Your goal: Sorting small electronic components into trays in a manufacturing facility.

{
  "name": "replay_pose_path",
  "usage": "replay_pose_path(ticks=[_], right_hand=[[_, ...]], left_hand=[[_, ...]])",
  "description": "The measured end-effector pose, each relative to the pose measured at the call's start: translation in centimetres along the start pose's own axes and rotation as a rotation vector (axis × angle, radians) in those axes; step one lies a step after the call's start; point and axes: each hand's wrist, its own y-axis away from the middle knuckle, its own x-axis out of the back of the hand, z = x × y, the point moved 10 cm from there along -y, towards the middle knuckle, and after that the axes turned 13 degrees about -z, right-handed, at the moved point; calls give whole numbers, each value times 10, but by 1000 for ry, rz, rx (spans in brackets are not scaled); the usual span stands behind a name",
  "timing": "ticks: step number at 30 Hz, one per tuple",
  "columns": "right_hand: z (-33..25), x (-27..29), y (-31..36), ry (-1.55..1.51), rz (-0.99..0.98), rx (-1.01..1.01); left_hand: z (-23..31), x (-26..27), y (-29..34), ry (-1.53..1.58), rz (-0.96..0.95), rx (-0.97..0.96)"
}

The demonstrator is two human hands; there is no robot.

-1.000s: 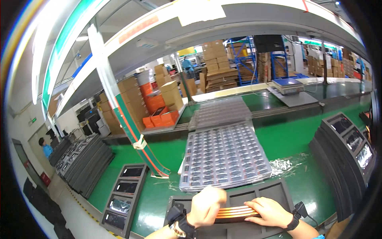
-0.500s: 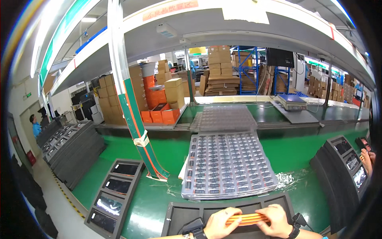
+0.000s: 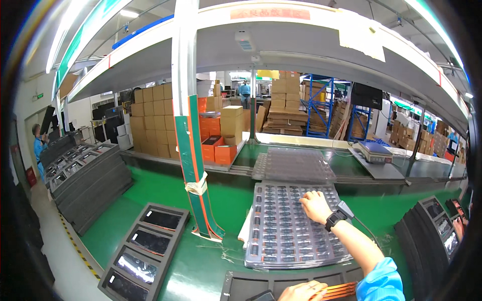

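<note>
So the right hand (image 3: 316,206) has let go of the stack of thin, flat, orange-edged dark slabs (image 3: 341,290) since half a second ago and gone up to the clear plastic tray (image 3: 296,263), right of centre. Its fingers are bent over the tray's upper part, can't tell if they've pinched anything. Left hand (image 3: 303,291) is still gripping the slabs at the bottom edge of the frame, partly cut off. Just above and left of it there's a dark grey foam tray (image 3: 232,287). The clear one is full of small dark rectangular pieces (image 3: 271,220), all on a glossy green worktop (image 3: 371,210). Lower left: another dark foam tray (image 3: 172,246) with four black-screened devices (image 3: 150,242).
</note>
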Motion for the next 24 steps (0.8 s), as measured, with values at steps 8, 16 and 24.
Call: replay_pose_path(ticks=[8, 16, 24], right_hand=[[-8, -28, -31, 60, -107, -4], [18, -27, -47, -24, 4, -101], [20, -45, -39, 59, 14, -71]], left_hand=[[-2, 0, 1, -1, 4, 9], [-3, 0, 1, 5, 10, 3], [-2, 4, 0, -2, 29, -5]])
